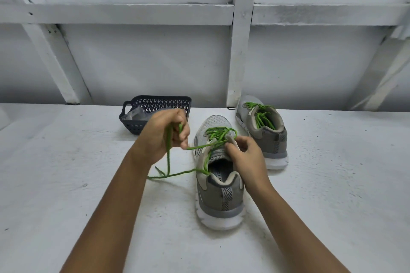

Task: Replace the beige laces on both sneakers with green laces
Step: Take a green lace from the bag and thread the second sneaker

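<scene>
Green lace [206, 145]: threaded through the near sneaker's eyelets. One strand is drawn taut from the top eyelets to the left. Another is trailed from the collar across the table.
Left hand [164, 133]: raised left of the near sneaker, fingers curled tight, lace pinched. A strand is hung from the fist down to the table.
Right hand [246, 155]: fingers bent round the near sneaker's tongue edge, which is gripped by thumb and fingertips.
Near sneaker [218, 195]: grey, white sole, stood upright on the table with heel toward the camera and toe toward the wall.
Far sneaker [266, 139]: set behind and right of the near one, close to the wall [155, 62]. Green lacing is seen across its eyelets and opening.
Basket [155, 104]: dark, perforated, placed behind the left hand by the wall. Clear plastic is seen inside.
Table [66, 173]: white, speckled.
</scene>
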A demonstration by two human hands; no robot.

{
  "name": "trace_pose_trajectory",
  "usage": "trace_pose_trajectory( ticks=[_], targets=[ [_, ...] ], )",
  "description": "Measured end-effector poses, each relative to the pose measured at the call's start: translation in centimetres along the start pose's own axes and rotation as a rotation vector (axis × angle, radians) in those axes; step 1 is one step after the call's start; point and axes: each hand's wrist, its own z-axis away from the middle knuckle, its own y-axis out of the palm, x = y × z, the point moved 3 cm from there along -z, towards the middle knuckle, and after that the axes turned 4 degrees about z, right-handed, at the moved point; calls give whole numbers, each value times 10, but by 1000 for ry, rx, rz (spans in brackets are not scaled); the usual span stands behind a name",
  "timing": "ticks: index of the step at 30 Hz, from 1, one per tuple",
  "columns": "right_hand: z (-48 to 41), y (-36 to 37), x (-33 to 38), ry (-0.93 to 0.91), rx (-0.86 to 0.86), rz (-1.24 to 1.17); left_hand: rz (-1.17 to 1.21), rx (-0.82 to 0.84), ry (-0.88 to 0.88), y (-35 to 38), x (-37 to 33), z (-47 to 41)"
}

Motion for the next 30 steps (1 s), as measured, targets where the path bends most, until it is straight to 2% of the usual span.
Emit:
trace_pose_trajectory(
  ticks=[3,6,8,10,12,13,16,18,23,27,30],
  targets=[
    [1,0,0,0,2,-8,-584,-17,-3,6,-1,-2],
    [0,0,1,-9,-4,-5,-1217,-41,158,30,8,-9],
    [0,0,2,-10,-3,1,-1443,-34,177,46,20,-12],
    [1,0,2,-8,-1,2,-1541,-27,159,53,30,-15],
    [1,0,2,-5,-2,-4,-1565,-21,180,54,35,-15],
    [1,0,2,-2,-3,-11,-1505,-9,188,53,35,-13],
    [1,1,1,10,-4,-36,-1176,83,123,46,28,-4],
    [1,1,0,10,-7,-46,-1043,156,50,41,20,5],
    [0,2,0,18,0,-61,-1034,184,-18,35,15,15],
    [1,2,-1,36,0,-85,-1170,158,-21,35,22,17],
    [1,1,-1,33,-2,-84,-1175,130,-58,34,24,18]
  ],
)
